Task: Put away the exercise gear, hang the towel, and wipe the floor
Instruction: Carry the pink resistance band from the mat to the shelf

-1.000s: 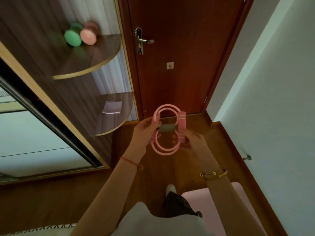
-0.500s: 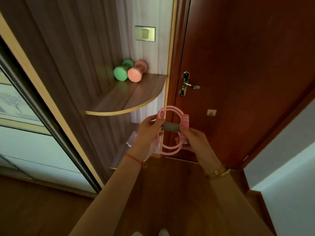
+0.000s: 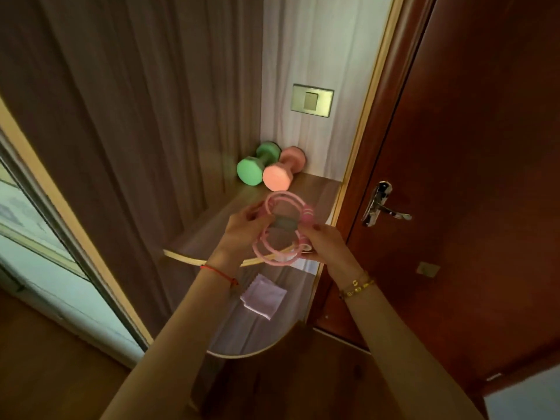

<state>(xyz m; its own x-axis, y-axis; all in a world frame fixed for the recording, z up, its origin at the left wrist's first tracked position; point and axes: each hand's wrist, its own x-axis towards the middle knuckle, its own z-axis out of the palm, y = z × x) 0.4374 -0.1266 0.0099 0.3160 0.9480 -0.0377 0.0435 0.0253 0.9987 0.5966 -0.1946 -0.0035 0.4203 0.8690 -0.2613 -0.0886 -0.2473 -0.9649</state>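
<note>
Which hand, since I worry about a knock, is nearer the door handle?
Right. The right hand, gripping the pink exercise band, is left of and below the door handle; the left hand grips the band's far side, farther left.

Coiled pink jump rope (image 3: pixel 284 228) held before the shelf (image 3: pixel 316 192).
</note>
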